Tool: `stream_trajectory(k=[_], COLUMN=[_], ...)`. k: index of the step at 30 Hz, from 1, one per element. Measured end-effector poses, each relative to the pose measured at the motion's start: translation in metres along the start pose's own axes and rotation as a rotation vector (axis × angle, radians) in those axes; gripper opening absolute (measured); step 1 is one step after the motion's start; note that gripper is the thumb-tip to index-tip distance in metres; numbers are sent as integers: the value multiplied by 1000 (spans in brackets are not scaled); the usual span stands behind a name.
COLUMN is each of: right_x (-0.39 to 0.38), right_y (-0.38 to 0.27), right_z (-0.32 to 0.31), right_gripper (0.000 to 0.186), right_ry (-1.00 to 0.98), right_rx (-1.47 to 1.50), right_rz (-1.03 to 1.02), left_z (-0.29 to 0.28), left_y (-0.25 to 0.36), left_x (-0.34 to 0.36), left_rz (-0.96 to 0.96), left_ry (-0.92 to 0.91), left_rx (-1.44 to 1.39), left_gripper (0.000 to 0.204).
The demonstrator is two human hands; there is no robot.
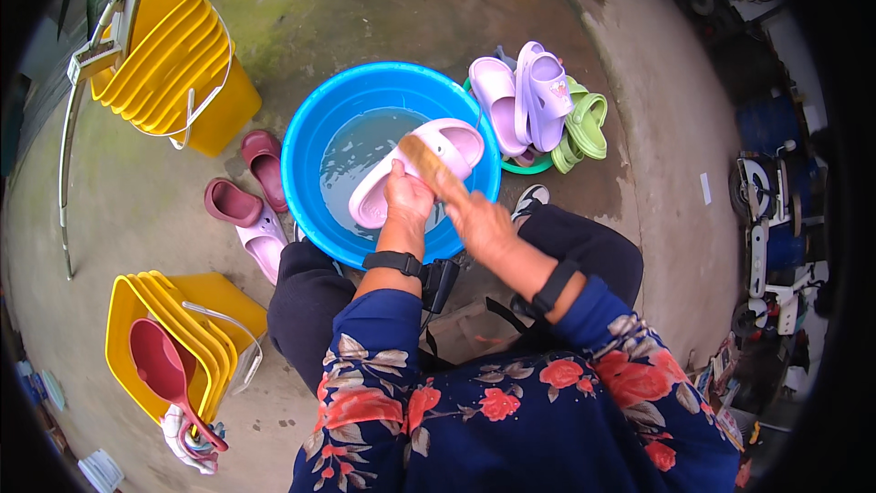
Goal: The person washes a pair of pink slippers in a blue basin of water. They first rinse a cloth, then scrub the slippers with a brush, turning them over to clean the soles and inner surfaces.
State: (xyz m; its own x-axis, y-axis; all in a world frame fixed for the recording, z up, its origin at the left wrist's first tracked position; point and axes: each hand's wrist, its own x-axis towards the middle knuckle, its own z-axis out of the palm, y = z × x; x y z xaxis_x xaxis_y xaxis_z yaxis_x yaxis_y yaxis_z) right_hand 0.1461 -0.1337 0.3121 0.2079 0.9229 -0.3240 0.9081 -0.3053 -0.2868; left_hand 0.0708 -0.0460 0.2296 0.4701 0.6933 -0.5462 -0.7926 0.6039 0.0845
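Over a round blue basin (301, 141) of cloudy water, my left hand (408, 194) grips a pale pink slide sandal (372, 190) by its side, fingers hidden beneath it. The sandal lies tilted, its strap toward the upper right. My right hand (479, 224) is closed round the handle end of a wooden scrubbing brush (429, 164), which lies across the sandal's top. The brush's bristles are hidden from this view.
Right of the basin, lilac slippers (547, 110) and green clogs (587, 123) pile on a green tub (534, 166). Maroon slippers (265, 169) and a pink clog (263, 242) sit left. Stacked yellow buckets (169, 55) stand beyond; a red dipper (164, 361) rests in other yellow buckets (228, 297).
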Motion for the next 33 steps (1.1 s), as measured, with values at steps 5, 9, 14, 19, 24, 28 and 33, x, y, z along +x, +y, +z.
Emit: stream_trajectory(k=[5,9,14,19,24,28,33], right_x=[7,22,32,47,58,41,2], right_y=[8,20,28,24,13,1,-11], right_z=[-5,-16,-21,-24,-27,-23,-11], right_gripper=[56,59,68,77,67,52,43], right_ry=[304,459,664,394,450,378,-18], right_rx=[-23,202,334,405,331,8,26], right_rz=[-7,-5,-184,-45,-3,-20,-47], left_z=[9,15,24,23,21,18,1], left_y=[-2,-2,8,2,2,5,8], left_x=[-6,-6,-8,-23,-22,-10,-4], left_rz=[-12,-9,-28,-95,-131,-78,-47], left_ry=[47,30,49,-281,-402,-319,-90], left_rx=[15,-15,-127,135,104,-17,-88], left_gripper=[43,45,44,41,45,47,53])
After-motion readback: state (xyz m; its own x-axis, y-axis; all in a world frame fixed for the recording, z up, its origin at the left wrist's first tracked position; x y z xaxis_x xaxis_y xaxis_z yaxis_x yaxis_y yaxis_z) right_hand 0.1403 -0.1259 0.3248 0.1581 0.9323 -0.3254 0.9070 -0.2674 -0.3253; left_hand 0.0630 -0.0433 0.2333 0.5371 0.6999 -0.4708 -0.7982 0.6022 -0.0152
